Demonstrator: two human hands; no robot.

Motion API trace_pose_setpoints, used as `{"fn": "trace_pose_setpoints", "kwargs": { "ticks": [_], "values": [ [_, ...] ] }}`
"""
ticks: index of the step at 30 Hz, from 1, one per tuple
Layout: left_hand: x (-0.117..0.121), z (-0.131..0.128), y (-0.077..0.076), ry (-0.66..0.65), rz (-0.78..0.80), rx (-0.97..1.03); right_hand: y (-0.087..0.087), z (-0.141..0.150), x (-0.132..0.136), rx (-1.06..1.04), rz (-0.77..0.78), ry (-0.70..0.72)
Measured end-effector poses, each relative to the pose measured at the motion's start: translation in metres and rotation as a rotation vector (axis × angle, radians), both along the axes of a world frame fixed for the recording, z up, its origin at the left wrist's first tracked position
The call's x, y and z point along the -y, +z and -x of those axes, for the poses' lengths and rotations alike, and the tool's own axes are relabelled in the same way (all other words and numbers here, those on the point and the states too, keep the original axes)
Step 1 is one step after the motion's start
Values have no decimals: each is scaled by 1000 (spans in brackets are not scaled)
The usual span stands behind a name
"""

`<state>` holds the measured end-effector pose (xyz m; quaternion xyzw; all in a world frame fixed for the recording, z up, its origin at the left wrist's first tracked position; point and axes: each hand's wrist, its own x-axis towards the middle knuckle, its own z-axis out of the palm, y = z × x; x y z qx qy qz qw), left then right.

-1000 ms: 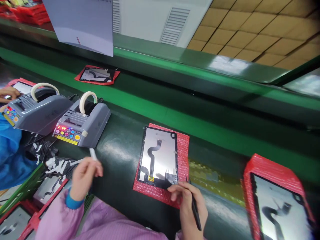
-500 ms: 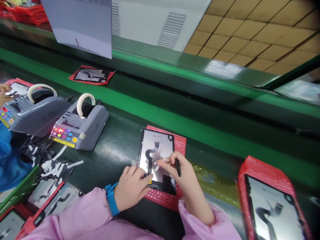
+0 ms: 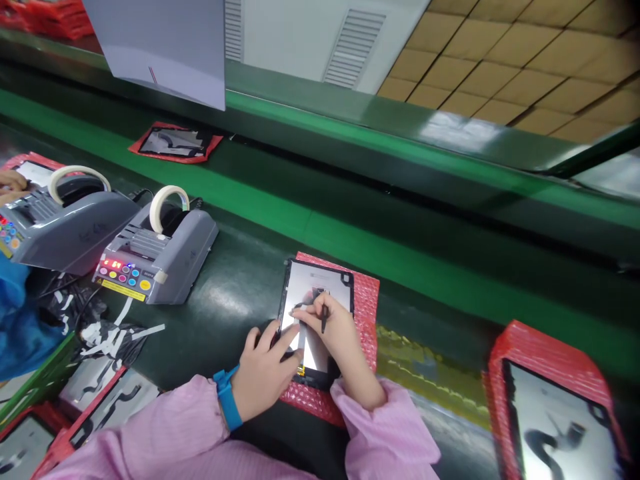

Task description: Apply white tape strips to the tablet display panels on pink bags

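A tablet screen panel with a silvery back and dark edges lies on a red bubble-wrap bag in front of me. A dark ribbon cable runs along it, largely covered by my hands. My left hand, with a blue wristband, rests at the panel's left edge, fingers spread and fingertips on the cable area. My right hand is above the panel's middle, holding a black pen-like tool in its curled fingers. Its thumb and index finger meet at the cable; any tape between them is hidden.
Two grey tape dispensers stand to the left, with white tape scraps below. Another panel on red bubble wrap lies at right, and one lies farther back. A co-worker's hand shows at far left.
My right hand has moved left and slightly up, bringing its fingertips to the cable. The white tape strip seen in its fingers before is no longer clearly visible. The left fingers have spread.
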<state>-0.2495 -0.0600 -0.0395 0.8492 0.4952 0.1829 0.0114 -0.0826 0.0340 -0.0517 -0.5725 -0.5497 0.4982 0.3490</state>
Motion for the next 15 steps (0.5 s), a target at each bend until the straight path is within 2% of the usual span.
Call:
{"fn": "trace_pose_setpoints", "kwargs": {
  "ticks": [4, 9, 12, 15],
  "values": [
    [-1, 0, -2, -9, 0, -1, -3, 4, -1, 78, -43, -20],
    [-2, 2, -1, -39, 2, -19, 2, 7, -19, 264, -167, -207],
    [-3, 5, 0, -78, 6, 3, 8, -23, -21, 375, -227, -377],
    [-5, 8, 0, -99, 17, 16, 17, -85, 8, 531, -244, -563]
  ]
}}
